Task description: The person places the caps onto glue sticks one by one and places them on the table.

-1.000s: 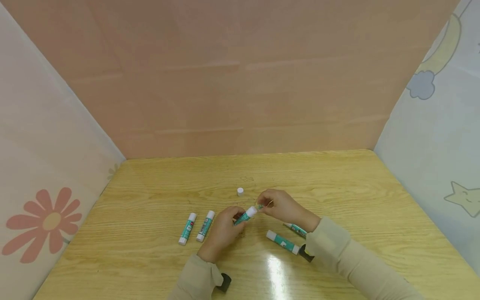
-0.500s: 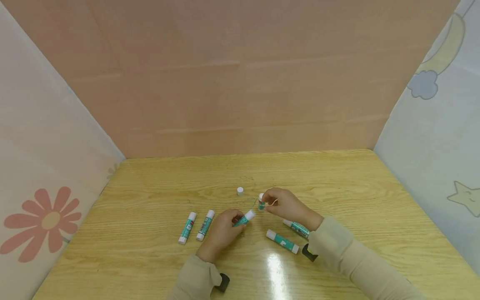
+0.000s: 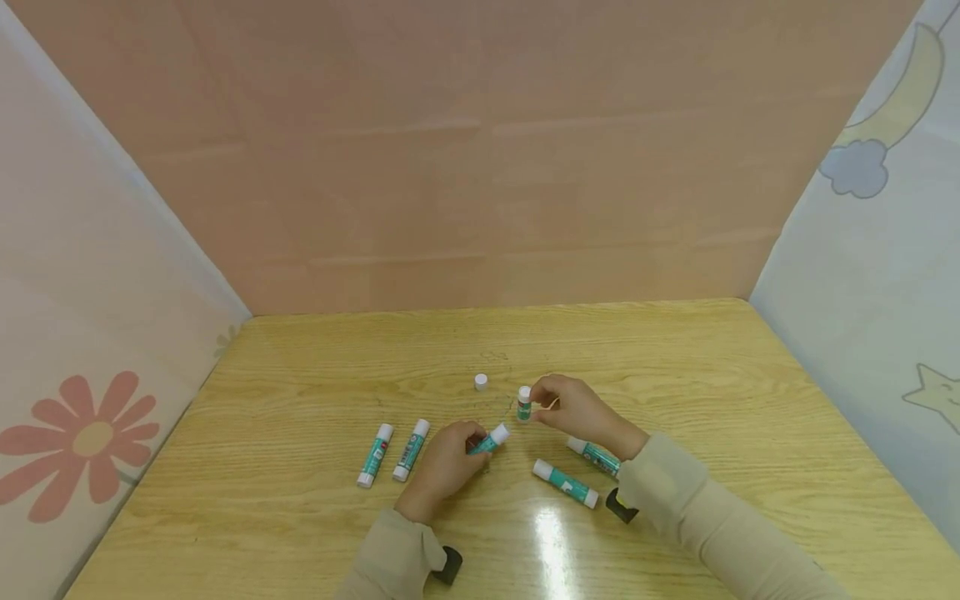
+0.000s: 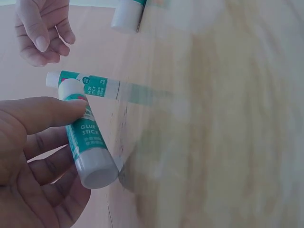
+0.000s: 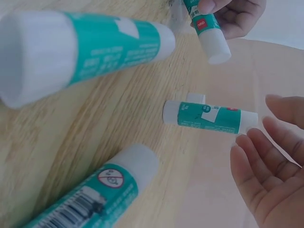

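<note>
My left hand (image 3: 452, 461) grips a green-and-white glue stick (image 4: 85, 128) between thumb and fingers, its white end pointing up and to the right in the head view. Another glue stick (image 3: 524, 404) stands upright on the table just left of my right hand (image 3: 581, 410). The fingers of that hand are loosely bent beside it and hold nothing; in the right wrist view they are close to its white end (image 5: 248, 122), and contact is hard to tell. A small white cap (image 3: 481, 382) sits farther back on the table.
Two glue sticks, one (image 3: 375, 456) and its neighbour (image 3: 411, 451), lie left of my left hand. Two more lie by my right forearm, one in front (image 3: 566, 483) and one partly under the sleeve (image 3: 594, 457). A wooden table (image 3: 300, 367) meets cloth walls on three sides.
My right hand has set a glue stick upright on the table and let go, drawing slightly right. The left hand has shifted slightly down, still holding its glue stick.
</note>
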Demonstrator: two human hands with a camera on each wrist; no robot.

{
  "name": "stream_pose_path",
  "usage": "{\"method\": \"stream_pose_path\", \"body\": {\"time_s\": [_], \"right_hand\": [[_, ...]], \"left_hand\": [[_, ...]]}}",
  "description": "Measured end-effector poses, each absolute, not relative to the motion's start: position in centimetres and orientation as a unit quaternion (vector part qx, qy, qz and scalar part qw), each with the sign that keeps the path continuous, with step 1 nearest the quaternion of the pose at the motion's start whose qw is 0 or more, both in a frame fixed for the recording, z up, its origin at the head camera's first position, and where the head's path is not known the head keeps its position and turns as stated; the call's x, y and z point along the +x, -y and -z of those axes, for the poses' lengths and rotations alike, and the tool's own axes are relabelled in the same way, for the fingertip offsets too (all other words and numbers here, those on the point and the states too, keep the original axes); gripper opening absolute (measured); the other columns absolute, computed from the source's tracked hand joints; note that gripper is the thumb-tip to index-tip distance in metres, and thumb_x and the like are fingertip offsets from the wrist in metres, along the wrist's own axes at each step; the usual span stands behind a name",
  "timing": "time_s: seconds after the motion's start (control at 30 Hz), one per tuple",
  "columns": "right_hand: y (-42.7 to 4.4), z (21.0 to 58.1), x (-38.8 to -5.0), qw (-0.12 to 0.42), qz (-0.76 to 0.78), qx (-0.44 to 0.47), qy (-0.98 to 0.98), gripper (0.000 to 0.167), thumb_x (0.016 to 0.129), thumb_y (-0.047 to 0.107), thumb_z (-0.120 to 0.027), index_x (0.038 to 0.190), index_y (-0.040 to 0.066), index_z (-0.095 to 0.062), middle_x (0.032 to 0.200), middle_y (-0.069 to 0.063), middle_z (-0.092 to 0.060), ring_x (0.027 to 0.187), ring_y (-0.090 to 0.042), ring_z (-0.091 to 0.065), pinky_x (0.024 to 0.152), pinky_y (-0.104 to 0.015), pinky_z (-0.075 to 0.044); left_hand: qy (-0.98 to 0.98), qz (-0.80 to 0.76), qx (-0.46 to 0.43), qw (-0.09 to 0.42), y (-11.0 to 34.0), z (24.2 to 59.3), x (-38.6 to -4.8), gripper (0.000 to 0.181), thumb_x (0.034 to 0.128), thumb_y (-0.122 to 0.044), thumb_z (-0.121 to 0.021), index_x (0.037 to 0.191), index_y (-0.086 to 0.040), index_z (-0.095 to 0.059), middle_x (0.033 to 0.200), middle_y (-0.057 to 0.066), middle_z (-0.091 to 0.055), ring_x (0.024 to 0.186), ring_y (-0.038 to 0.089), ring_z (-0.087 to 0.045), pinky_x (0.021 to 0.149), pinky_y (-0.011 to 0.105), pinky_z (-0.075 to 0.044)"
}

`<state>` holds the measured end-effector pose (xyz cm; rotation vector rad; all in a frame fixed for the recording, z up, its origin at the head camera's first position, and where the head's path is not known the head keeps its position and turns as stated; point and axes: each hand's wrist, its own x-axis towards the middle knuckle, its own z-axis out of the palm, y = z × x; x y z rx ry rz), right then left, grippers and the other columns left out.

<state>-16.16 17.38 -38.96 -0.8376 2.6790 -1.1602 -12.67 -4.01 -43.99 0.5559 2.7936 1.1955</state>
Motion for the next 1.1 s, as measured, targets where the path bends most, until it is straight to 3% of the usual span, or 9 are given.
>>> {"method": "stream_pose_path", "body": {"time_s": [0.43, 1.1], "right_hand": [[-17.8, 39.8, -16.7, 0.056, 0.378, -0.261, -0.886, 0.019, 0.078, 0.006, -0.063, 0.094, 0.0, -0.054, 0.09, -0.008, -0.055, 0.08, -0.02, -0.05, 0.068, -0.03, -0.045], [-18.0, 40.4, -17.3, 0.088, 0.374, -0.241, -0.891, 0.023, 0.078, 0.006, -0.062, 0.098, -0.002, -0.053, 0.092, -0.011, -0.053, 0.083, -0.023, -0.05, 0.069, -0.033, -0.045]], "left_hand": [[-0.921, -0.348, 0.167, 0.05, 3.9, 44.2, -12.8, 0.019, 0.0743, -0.014, -0.067, 0.09, -0.006, -0.062, 0.08, 0.0, -0.056, 0.071, 0.012, -0.051, 0.062, 0.025, -0.044], [-0.935, -0.318, 0.147, 0.048, 3.8, 43.9, -13.0, 0.02, 0.0727, -0.012, -0.069, 0.09, -0.004, -0.062, 0.082, 0.002, -0.057, 0.067, 0.011, -0.048, 0.06, 0.026, -0.043]]}}
